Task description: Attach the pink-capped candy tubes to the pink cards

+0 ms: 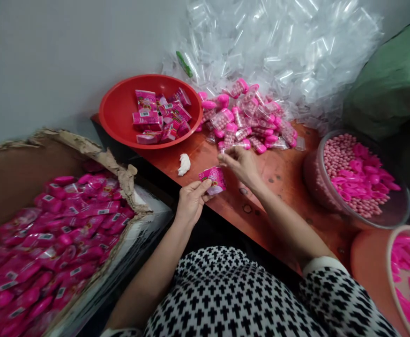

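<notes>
My left hand (191, 199) is closed, pinching a small pink printed packet (213, 180) between thumb and fingers over the table's near edge. Just above and to the right of it, my right hand (242, 164) has its fingers drawn together at the front of a pile of small clear bottles (222, 119) with pink caps and pale pink beads inside. What those fingers hold, if anything, cannot be made out. A crumpled white lump (184, 164) lies on the reddish table (278, 187) to the left of the packet.
Pink packets lie in a red bowl (111, 114) at the back. More fill a torn cardboard box (123, 178) at left. Behind are heaped clear plastic containers (278, 51). At right stand a tub (313, 173) of beads and pink pieces, and a peach bucket (369, 257).
</notes>
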